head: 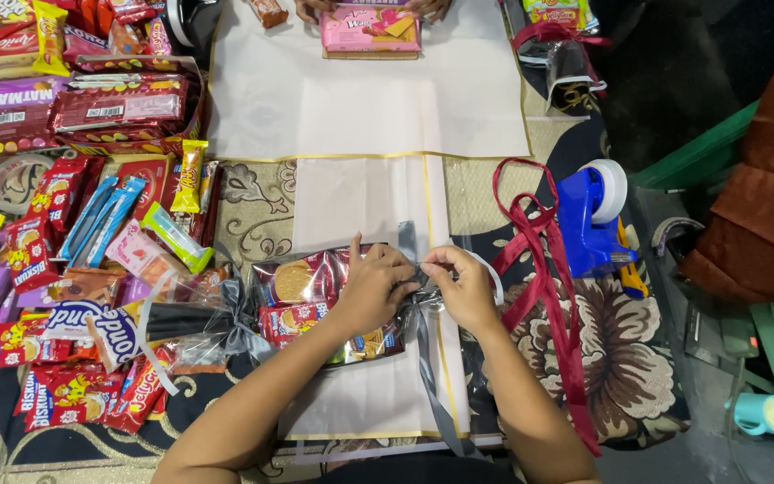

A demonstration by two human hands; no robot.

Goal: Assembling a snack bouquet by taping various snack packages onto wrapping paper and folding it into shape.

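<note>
My left hand (374,289) rests on a clear cellophane bundle of snack packets (302,300) and pinches the gathered end. My right hand (461,285) meets it there, its fingers closed on a grey ribbon (426,358) wrapped around the bundle's neck. The ribbon's tail trails down toward me across a cream sheet with a gold border (365,202). The knot itself is hidden between my fingers.
Many snack packets (91,224) are piled at the left, with another wrapped bundle (181,323). A dark red ribbon (544,278) and a blue tape dispenser (591,215) lie at the right. Another person's hands hold a pink packet (371,29) at the top.
</note>
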